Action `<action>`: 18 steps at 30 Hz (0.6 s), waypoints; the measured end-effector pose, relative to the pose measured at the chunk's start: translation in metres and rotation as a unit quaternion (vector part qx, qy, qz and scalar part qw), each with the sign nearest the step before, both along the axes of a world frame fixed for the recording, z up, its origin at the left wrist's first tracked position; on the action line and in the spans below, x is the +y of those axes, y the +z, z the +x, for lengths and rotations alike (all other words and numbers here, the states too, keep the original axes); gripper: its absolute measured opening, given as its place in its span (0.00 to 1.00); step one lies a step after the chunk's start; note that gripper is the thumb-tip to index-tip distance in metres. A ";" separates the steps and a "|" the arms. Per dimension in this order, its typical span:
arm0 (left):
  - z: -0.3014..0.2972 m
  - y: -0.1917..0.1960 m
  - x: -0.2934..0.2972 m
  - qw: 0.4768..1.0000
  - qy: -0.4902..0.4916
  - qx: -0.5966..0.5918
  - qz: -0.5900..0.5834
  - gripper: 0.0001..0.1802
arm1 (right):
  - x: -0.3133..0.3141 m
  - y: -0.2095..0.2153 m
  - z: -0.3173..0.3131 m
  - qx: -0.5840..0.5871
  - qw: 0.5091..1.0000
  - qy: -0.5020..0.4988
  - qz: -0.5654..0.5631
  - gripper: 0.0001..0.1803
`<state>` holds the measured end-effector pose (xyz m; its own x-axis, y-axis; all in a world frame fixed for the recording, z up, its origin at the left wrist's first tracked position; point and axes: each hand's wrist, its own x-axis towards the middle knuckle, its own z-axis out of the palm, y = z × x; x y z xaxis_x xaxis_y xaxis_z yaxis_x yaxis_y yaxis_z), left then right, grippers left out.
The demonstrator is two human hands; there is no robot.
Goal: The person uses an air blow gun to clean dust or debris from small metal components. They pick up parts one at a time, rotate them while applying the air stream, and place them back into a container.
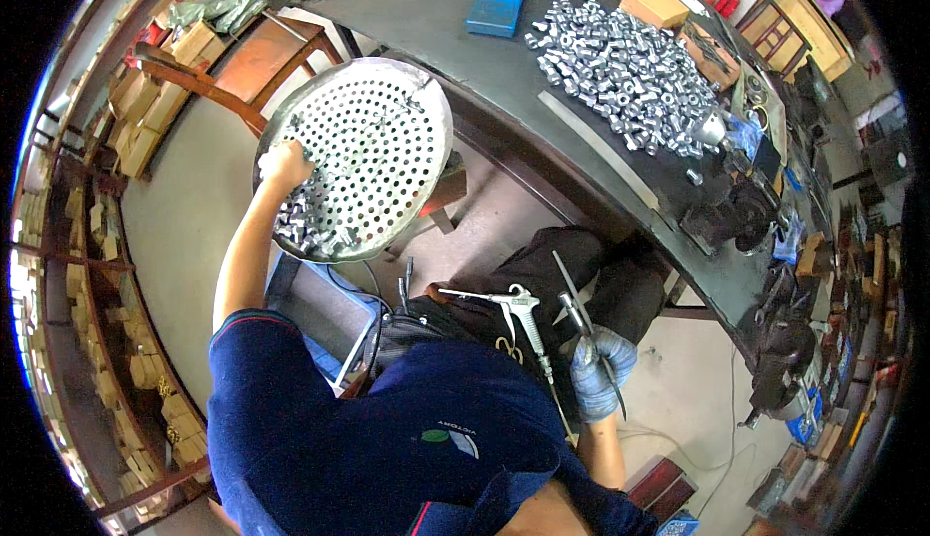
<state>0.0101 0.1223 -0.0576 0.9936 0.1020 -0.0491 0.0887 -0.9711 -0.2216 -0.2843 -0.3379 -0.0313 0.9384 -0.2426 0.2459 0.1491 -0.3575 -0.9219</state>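
My curled left grip (288, 163), contents unclear, is over the holed tray (407, 158), which seemingly corrals metal parts (308, 233), while my gloved right grip (601, 371) clasps a dark strip (568, 278) and rod (574, 312).

Beside the left hand (287, 164), metal parts (308, 231) in perforated pan (428, 170); left of the right hand (599, 376), air gun (526, 311); well ahead of it, heaped fittings (620, 71) on workbench (417, 8)

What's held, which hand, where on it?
Right hand: slim dark tool, lower half; metal rod, lower end. Left hand: at perforated tray, left side; can't tell whether holding.
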 end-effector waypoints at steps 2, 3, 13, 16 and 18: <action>0.000 0.004 -0.003 0.999 0.019 0.021 -0.024 0.20 | -0.004 -0.004 -0.003 0.006 1.000 -0.015 -0.013 0.13; 0.001 0.001 0.004 1.000 0.003 0.005 -0.026 0.20 | -0.004 -0.005 -0.003 0.006 1.000 -0.017 -0.017 0.12; -0.005 0.040 -0.040 0.777 -0.047 -0.004 -0.628 0.13 | 0.001 0.005 0.008 0.036 0.996 -0.014 -0.085 0.11; -0.038 0.074 -0.137 0.685 -0.127 0.092 -0.711 0.11 | 0.000 0.002 0.012 -0.021 1.000 0.014 -0.009 0.09; -0.057 0.076 -0.185 0.635 -0.152 0.195 -0.732 0.12 | 0.000 0.002 0.017 -0.049 0.997 0.010 -0.065 0.11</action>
<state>-0.0469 -0.0629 0.0188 0.8400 -0.5296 -0.1178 0.0631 -0.1202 0.9907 -0.2678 -0.3378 -0.0291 0.9125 -0.1852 0.3648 0.2443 -0.4686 -0.8489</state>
